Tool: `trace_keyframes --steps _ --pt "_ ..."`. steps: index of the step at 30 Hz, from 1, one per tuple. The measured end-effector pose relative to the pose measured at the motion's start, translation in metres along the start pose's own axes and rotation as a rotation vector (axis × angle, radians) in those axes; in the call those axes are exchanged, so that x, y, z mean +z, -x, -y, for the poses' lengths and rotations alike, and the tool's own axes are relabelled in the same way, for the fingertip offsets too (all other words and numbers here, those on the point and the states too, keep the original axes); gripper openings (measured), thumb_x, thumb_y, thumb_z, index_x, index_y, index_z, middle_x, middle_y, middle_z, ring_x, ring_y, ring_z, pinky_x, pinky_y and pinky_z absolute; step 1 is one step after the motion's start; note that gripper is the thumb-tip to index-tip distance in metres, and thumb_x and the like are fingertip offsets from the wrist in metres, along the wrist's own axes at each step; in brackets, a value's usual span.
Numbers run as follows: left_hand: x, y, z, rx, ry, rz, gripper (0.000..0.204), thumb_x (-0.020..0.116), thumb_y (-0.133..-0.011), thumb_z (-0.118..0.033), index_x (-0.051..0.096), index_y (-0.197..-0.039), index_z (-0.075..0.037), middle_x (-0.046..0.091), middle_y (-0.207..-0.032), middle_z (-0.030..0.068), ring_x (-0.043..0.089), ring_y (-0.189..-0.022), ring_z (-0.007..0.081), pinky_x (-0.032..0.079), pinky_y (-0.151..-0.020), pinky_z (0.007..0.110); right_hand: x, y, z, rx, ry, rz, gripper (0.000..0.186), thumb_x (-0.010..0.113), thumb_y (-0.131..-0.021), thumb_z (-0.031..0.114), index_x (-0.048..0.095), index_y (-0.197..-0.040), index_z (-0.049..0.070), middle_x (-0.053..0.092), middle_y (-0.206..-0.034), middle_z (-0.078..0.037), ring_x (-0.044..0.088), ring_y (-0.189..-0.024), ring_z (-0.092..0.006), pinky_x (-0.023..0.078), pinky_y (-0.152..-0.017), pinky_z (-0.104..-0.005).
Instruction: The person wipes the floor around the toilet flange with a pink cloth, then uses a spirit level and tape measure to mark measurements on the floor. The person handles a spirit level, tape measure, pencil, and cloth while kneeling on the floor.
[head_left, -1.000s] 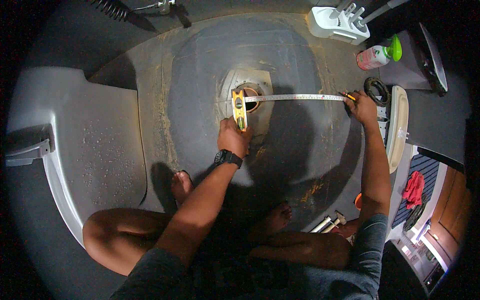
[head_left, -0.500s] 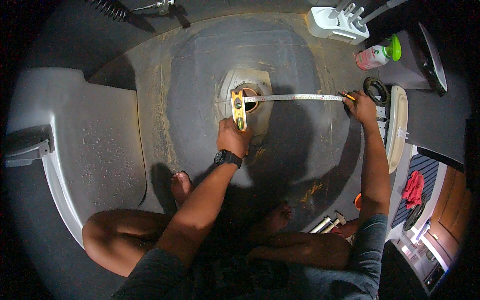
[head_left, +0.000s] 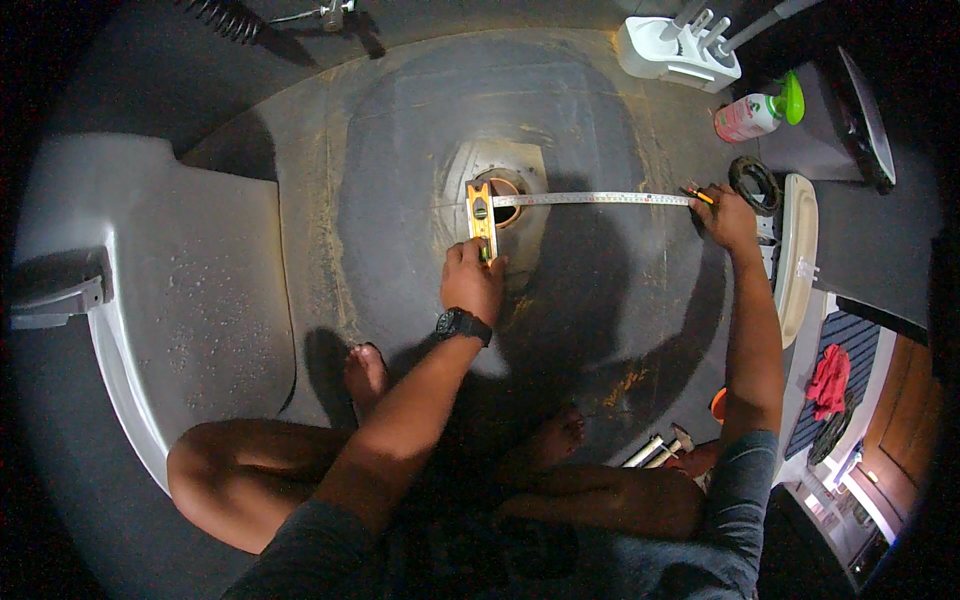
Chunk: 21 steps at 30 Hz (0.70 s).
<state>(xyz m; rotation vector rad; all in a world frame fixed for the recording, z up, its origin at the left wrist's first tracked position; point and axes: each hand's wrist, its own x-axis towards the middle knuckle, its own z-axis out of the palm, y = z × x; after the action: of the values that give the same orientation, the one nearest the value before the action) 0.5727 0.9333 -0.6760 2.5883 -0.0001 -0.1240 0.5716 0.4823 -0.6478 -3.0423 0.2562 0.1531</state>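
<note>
The left hand [head_left: 470,280] hides the yellow level's [head_left: 481,215] near end.

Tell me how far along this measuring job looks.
Done: the silver tape measure blade is stretched from the round floor drain opening. In hand: left hand steadies the small yellow level; right hand pins the tape's far end. No mark is visible yet.

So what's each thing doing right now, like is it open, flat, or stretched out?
Silver tape measure blade: stretched out flat across the floor.
Small yellow spirit level: lying flat beside the round floor hole, which is uncovered.
Left hand: pressing on the level.
Right hand: at the tape's far end.
Pink bottle with green cap: lying on its side.
</note>
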Motion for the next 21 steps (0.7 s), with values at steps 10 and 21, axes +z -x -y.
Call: trace_keyframes --steps 10,21 --pt "0.001 0.0 0.0 -0.013 0.03 0.004 0.042 0.08 -0.085 -0.028 0.064 -0.117 -0.007 0.064 -0.115 0.0171 0.068 -0.091 0.0343 0.055 -0.079 0.044 -0.014 0.019 -0.044 0.094 0.008 0.008 0.048 0.064 -0.093 0.054 0.074 -0.108 0.01 0.067 -0.105 -0.018 0.068 -0.095 -0.0413 0.053 -0.079 -0.0516" --pt "-0.003 0.001 0.008 0.051 0.093 0.043 0.039 0.08 -0.085 -0.026 0.07 -0.112 0.0 0.065 -0.115 0.0202 0.069 -0.087 0.035 0.056 -0.079 0.043 -0.045 0.065 -0.05 0.161 -0.111 0.059 0.045 0.069 -0.092 0.049 0.074 -0.105 0.006 0.069 -0.106 -0.02 0.068 -0.094 -0.0415 0.052 -0.079 -0.0488"
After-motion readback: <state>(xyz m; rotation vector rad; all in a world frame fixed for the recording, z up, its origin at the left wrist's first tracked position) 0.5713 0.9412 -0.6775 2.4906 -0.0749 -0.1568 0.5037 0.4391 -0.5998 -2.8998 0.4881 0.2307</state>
